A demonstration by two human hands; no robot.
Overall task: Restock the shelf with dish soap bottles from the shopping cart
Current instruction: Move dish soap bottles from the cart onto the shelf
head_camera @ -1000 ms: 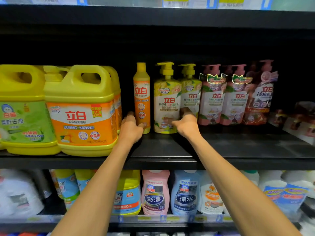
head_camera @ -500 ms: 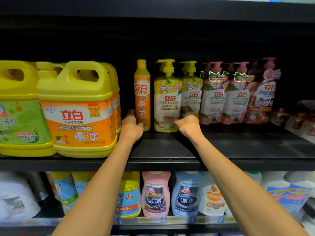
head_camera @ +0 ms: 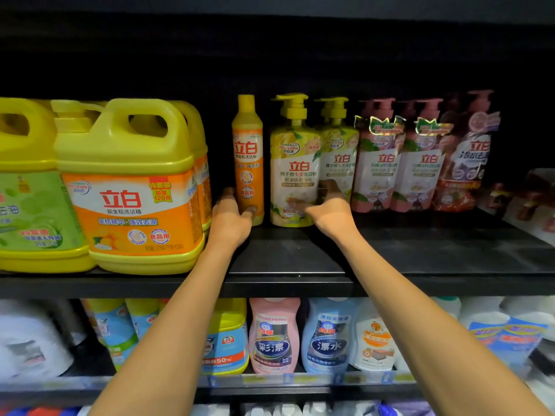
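At frame centre, the left hand (head_camera: 229, 220) grips the orange bottle (head_camera: 248, 159) and the right hand (head_camera: 327, 213) the yellow pump bottle (head_camera: 293, 172), both standing on the shelf (head_camera: 390, 265); the front stays unfilled.

Orange-labelled yellow jug (head_camera: 132, 187): 立白, 120克 (promo tag). Slim orange bottle (head_camera: 248, 157): 立白, 食品用. Yellow pump bottle (head_camera: 294, 175): 立白. Lower shelf: pink bottle (head_camera: 273, 337) 彩漂; blue bottle (head_camera: 327, 340) 漂水; blue-yellow pack (head_camera: 225, 340) 50%.

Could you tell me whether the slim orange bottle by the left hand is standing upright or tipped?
Upright: the slim orange bottle stands base-down on the shelf, cap up, left hand beside it.
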